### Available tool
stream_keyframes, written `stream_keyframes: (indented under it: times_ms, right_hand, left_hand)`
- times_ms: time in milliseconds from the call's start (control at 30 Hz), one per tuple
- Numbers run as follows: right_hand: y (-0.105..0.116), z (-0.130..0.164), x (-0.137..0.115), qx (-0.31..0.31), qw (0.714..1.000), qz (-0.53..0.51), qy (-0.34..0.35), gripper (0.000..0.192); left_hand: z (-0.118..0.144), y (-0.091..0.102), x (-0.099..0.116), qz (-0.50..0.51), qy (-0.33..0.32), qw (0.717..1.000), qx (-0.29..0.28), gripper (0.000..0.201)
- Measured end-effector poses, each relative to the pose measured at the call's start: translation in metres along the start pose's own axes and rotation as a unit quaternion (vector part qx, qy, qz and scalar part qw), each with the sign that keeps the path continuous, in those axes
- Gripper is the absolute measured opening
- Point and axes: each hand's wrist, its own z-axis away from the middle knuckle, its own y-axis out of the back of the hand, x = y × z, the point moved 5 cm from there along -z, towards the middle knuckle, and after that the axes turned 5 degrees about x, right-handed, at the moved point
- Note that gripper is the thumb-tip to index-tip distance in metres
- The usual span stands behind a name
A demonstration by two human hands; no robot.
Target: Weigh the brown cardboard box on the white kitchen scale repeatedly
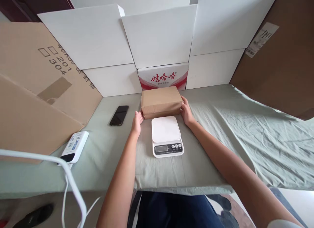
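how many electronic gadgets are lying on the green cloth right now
3: a black phone left of the brown box, a white scale in front of it, and a white power bank near the left edge. Others may be hidden.
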Motion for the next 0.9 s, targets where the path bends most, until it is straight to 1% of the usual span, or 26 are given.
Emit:
stream_keyframes:
  times_ms: [100,200,233,300,333,400,467,533,600,667,767,900]
  right_hand:
    - [-0.002,0.004,-0.001,-0.009,0.999,0.013,0.027,0.058]
    - [-0.009,0.005,-0.007,-0.013,0.997,0.040,0.058,0.063]
    - [-0.012,0.005,-0.013,-0.013,0.996,0.049,0.070,0.065]
    - [-0.016,0.009,-0.030,-0.009,0.992,0.061,0.107,0.069]
    - [-0.017,0.014,-0.042,-0.006,0.989,0.065,0.133,0.071]
    - [-0.016,0.031,-0.065,-0.006,0.980,0.072,0.183,0.074]
    - [-0.009,0.059,-0.079,-0.014,0.975,0.077,0.207,0.075]
    - [0.003,0.092,-0.083,-0.016,0.975,0.095,0.201,0.076]
    - [0.016,0.122,-0.076,-0.020,0.980,0.110,0.166,0.075]
    - [0.027,0.143,-0.069,-0.025,0.983,0.113,0.140,0.075]
    - [0.031,0.153,-0.066,-0.023,0.985,0.116,0.129,0.073]
    - [0.026,0.146,-0.069,-0.019,0.988,0.103,0.116,0.069]
  left_hand:
    - [0.001,-0.002,0.001,-0.005,0.000,1.000,0.002,0.091]
    - [0.001,-0.004,0.006,-0.010,-0.010,1.000,0.010,0.096]
    - [0.002,-0.005,0.011,-0.013,-0.027,0.999,0.015,0.097]
    - [0.009,-0.004,0.026,-0.022,-0.089,0.996,0.021,0.093]
    - [0.016,-0.003,0.035,-0.022,-0.128,0.991,0.024,0.090]
    - [0.039,0.002,0.051,-0.011,-0.196,0.980,0.028,0.084]
    - [0.071,0.008,0.056,0.010,-0.225,0.974,0.027,0.085]
    - [0.106,0.014,0.050,0.016,-0.212,0.977,0.005,0.087]
    - [0.137,0.017,0.037,0.014,-0.174,0.984,-0.031,0.086]
    - [0.160,0.019,0.026,0.011,-0.149,0.987,-0.053,0.086]
    - [0.173,0.019,0.020,0.015,-0.137,0.989,-0.057,0.089]
    - [0.170,0.017,0.022,0.020,-0.132,0.990,-0.051,0.090]
